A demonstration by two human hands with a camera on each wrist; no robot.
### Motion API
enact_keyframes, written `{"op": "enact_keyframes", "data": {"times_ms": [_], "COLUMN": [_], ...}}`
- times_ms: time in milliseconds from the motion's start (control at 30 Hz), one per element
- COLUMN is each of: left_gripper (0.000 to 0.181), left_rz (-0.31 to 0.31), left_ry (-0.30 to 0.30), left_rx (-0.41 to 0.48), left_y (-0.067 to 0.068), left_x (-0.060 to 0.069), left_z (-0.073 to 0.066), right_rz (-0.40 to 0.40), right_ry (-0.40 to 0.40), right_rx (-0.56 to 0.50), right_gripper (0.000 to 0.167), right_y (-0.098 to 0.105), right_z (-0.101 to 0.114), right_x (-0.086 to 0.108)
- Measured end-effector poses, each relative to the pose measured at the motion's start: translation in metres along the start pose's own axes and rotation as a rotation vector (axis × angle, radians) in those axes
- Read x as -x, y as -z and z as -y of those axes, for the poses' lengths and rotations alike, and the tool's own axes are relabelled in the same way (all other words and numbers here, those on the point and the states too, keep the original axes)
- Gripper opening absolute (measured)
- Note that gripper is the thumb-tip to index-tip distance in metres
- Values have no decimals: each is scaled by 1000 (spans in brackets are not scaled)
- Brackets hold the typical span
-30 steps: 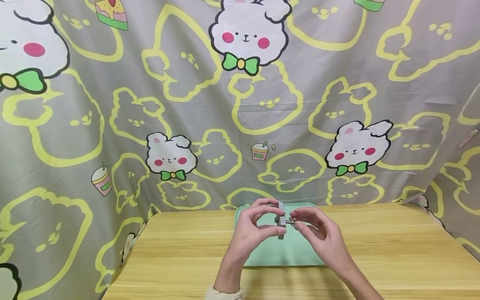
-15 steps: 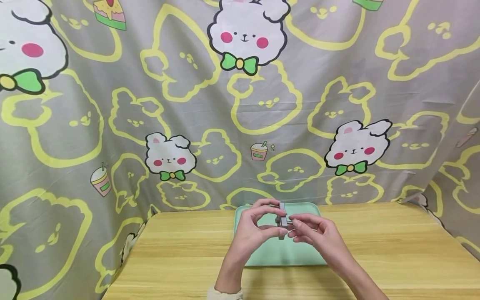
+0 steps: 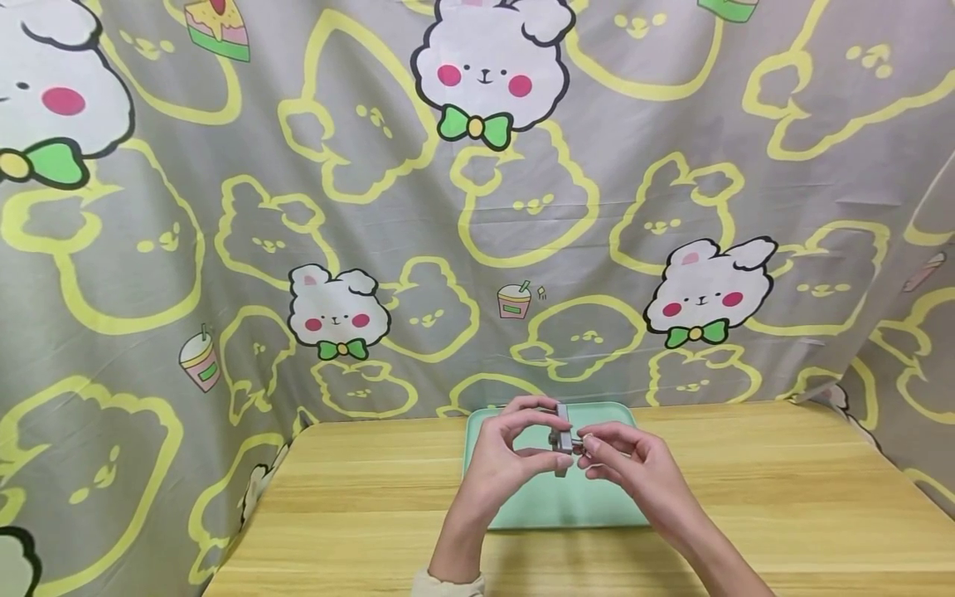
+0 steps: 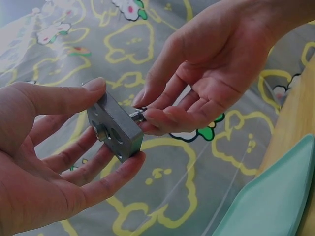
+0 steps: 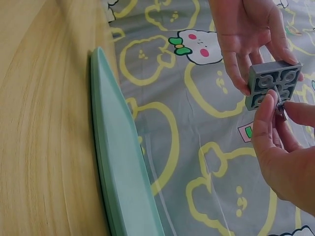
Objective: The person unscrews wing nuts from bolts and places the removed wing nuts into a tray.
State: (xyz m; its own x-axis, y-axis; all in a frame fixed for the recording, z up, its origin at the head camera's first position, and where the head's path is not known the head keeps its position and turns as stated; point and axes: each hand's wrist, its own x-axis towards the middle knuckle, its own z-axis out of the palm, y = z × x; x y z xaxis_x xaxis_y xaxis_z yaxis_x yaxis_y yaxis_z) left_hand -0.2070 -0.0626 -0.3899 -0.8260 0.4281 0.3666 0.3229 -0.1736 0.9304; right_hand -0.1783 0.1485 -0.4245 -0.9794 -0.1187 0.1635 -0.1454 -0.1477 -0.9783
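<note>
My left hand [image 3: 496,456] grips a grey square block [image 4: 118,129] by opposite edges, thumb on one and fingertips on the other. In the left wrist view, that block has round holes and a short metal stub in the middle of its face. A thin metal shaft [image 4: 137,116] sticks out of the opposite side. My right hand [image 3: 645,466] pinches the shaft's outer end between thumb and fingers. Recessed rings mark the block's other face in the right wrist view, where the shaft meets its centre. Fingertips partly hide a small metal piece at the shaft's end.
Below both hands a mint green tray [image 3: 567,506] lies on the light wooden table [image 3: 358,497]. A grey curtain [image 3: 440,215] with yellow outlines and white rabbits hangs behind and along the sides.
My right hand's fingers have shifted along the shaft, closer to the block, with the lower fingers now showing beneath. The left hand and block have stayed nearly still.
</note>
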Motion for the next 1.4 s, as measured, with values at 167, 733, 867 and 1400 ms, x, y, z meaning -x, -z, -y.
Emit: {"op": "enact_keyframes", "data": {"times_ms": [167,733,867,1400], "left_gripper": [30,31,32,31], "left_rz": [1,3,6,-3], "left_ry": [-12,3,10,3], "left_rx": [-6,2,19,18], "left_y": [0,2,3,3], "left_x": [0,0,0,1], "left_z": [1,2,1,0], "right_rz": [0,9,-1,-21], "right_ry": [39,411,530,680], "right_rx": [47,183,224,352], "right_gripper": [30,12,19,37], "right_y": [0,-4,-6,-10], "right_z": [-1,-10,-12,-11], "right_x": [0,-1,-1,0]}}
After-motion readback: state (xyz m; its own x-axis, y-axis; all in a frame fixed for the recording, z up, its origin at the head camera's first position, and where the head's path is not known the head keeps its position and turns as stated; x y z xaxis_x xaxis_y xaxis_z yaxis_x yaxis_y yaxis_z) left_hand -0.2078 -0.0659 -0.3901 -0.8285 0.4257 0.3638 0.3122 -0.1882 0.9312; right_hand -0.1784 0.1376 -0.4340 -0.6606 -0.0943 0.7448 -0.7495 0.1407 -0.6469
